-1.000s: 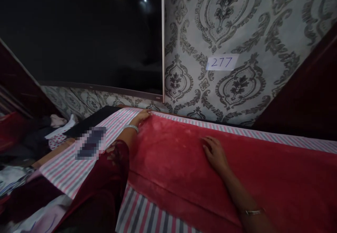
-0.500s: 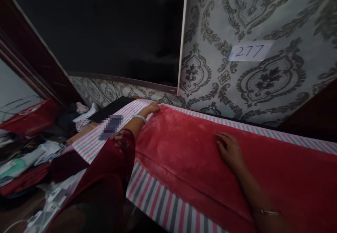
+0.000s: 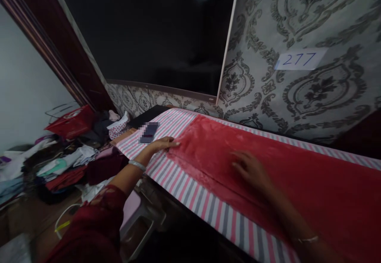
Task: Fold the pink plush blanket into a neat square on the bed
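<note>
A red plush fabric (image 3: 268, 167) lies spread along the striped pink, white and grey cloth-covered tabletop (image 3: 190, 187). The right hand (image 3: 251, 167) rests flat and open, palm down, on the fabric's middle. The left hand (image 3: 163, 143), arm extended, lies open with fingertips touching the fabric's left edge. A dark phone (image 3: 149, 133) lies just beyond the left hand.

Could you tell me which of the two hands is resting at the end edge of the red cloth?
The left hand, by the red cloth's left edge; the right hand lies mid-cloth.
</note>
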`<state>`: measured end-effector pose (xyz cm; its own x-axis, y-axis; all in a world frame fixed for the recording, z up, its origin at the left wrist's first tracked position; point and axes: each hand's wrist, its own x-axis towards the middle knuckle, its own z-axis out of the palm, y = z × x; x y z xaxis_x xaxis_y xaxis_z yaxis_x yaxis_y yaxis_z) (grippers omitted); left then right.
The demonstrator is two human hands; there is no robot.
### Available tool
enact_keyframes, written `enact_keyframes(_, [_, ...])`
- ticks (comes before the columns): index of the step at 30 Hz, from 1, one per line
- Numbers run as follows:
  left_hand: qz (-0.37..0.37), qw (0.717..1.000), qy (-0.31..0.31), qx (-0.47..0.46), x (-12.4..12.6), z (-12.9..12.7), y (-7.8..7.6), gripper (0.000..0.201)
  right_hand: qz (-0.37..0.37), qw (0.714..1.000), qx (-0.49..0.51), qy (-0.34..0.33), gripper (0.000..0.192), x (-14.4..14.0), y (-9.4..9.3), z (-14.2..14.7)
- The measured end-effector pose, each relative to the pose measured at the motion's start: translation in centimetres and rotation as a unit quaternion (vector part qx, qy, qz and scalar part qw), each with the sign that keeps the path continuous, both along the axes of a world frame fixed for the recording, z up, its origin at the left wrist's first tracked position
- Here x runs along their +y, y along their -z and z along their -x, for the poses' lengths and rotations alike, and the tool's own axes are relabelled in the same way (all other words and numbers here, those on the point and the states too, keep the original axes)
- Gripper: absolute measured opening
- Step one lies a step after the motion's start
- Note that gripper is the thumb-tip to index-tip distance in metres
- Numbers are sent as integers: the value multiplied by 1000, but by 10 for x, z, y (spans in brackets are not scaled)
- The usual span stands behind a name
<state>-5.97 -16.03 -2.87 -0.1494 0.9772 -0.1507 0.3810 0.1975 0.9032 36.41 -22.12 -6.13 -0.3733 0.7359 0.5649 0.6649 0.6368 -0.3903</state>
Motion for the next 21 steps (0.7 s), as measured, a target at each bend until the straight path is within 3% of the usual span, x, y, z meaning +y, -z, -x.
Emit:
enact_keyframes(2, [-9,1000,26,-2,-6,-5,4,39,25,996,-70,-43,41,-27,-3,22])
enact_keyframes(5, [-18,998,56,-20,-11,-13,5,41,30,991,-123,-49,46,-54,0,38])
enact_keyframes(10, [-14,993,70,-93,-20,-26,5,49,-21,985,-164,39,52,-62,11,35])
enact_keyframes(13, [-8,989,62,-131,-24,-29,4,47,-44,978,-184,88,54,-64,5,32])
enact_keyframes(18, [-4,988,23,-154,-26,-22,-4,38,-80,982,-163,57,49,-83,-19,32])
enact_keyframes(21, [10,989,8,-145,-30,-17,-4,37,-67,981,-181,35,45,-96,-13,35])
